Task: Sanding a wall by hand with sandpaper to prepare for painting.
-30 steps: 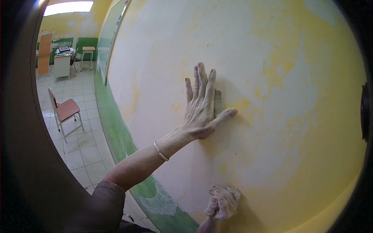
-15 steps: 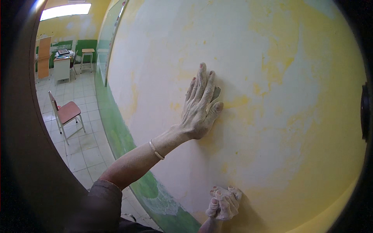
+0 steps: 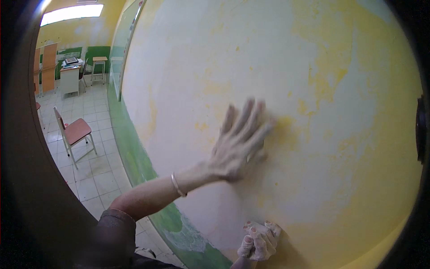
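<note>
Dusty with pale powder, my left hand (image 3: 239, 145) is against the patchy white-and-yellow wall (image 3: 179, 89), back toward me. Its fingers are spread and blurred by motion. What lies under the palm is hidden; a grey edge of some thin piece showed beside the index finger a moment ago. A pale bracelet (image 3: 178, 184) circles the left wrist. Lower down, my right hand (image 3: 260, 241), coated in white dust, rests close to the wall with its fingers curled in. Whether it holds anything cannot be made out.
A green band (image 3: 148, 166) runs along the wall's lower part. On the tiled floor (image 3: 96, 179) at left stands a chair with a pink seat (image 3: 77, 130). Farther back are a desk (image 3: 70, 83) with papers and a stool (image 3: 99, 60). A framed board (image 3: 123, 58) hangs on the wall.
My left hand has moved down and slightly right over the wall, and its fingers have spread. My right hand has barely shifted. The view has turned slightly.
</note>
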The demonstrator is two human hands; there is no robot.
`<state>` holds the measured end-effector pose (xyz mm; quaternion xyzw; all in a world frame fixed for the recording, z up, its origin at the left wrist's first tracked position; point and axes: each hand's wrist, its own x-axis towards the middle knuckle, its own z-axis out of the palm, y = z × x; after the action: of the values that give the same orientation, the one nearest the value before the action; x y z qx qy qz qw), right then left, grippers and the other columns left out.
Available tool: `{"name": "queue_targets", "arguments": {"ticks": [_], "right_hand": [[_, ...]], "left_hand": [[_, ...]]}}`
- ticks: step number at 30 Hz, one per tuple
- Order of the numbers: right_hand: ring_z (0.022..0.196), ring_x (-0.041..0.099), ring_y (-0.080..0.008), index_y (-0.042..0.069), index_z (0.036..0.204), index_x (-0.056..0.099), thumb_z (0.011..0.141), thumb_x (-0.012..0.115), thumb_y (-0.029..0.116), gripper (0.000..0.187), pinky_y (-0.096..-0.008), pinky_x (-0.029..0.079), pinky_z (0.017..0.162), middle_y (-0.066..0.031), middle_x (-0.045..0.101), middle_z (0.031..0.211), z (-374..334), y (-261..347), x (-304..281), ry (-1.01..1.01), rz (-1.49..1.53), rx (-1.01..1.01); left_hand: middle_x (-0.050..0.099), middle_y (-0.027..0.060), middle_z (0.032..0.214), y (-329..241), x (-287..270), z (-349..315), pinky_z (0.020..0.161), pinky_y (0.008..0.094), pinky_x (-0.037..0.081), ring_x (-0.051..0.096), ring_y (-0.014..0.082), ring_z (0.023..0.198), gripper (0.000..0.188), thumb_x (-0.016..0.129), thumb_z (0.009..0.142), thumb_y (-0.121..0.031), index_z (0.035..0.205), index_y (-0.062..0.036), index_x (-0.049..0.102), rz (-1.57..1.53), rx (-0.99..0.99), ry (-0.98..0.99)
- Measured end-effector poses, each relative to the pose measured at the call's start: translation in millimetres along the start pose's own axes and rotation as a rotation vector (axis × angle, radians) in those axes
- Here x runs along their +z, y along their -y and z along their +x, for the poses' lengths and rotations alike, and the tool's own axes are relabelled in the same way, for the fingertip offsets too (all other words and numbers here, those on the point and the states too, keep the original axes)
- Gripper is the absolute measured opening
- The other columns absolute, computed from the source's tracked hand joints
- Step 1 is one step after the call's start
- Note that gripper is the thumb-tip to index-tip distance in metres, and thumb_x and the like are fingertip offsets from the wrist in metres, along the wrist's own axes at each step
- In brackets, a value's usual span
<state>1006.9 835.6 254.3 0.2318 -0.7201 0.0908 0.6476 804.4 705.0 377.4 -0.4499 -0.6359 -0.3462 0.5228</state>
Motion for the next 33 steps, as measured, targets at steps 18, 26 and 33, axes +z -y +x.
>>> {"name": "queue_targets", "arguments": {"ticks": [18,26,33], "right_hand": [[0.061,0.071,-0.0212,0.01,0.102,0.067,0.101,0.054,0.022,0.018,-0.0462,0.051,0.081,-0.0022,0.073,0.067,11,8,7,-0.053,-0.029,0.028],[0.063,0.072,-0.0223,0.006,0.1,0.067,0.1,0.054,0.022,0.021,-0.0443,0.052,0.078,-0.0027,0.073,0.067,6,-2,4,-0.058,0.055,-0.052],[0.064,0.072,-0.0244,0.002,0.092,0.069,0.097,0.056,0.018,0.022,-0.0458,0.054,0.074,-0.0075,0.072,0.069,13,-6,16,-0.143,0.08,-0.126]], "left_hand": [[0.002,0.0227,0.17,28,-3,29,0.123,0.0596,-0.003,-0.001,0.0413,0.157,0.071,0.041,0.103,-0.044,0.164,-0.0127,0.019,0.051,-0.126,-0.091],[0.011,0.0183,0.17,77,7,-39,0.124,0.058,0.0,0.003,0.0392,0.158,0.065,0.032,0.106,-0.037,0.162,-0.0056,0.021,0.144,-0.429,-0.185],[0.01,0.0256,0.168,-11,2,-8,0.122,0.0632,-0.003,0.006,0.0438,0.156,0.066,0.036,0.104,-0.051,0.156,-0.0103,0.037,-0.018,0.102,0.121]]}}
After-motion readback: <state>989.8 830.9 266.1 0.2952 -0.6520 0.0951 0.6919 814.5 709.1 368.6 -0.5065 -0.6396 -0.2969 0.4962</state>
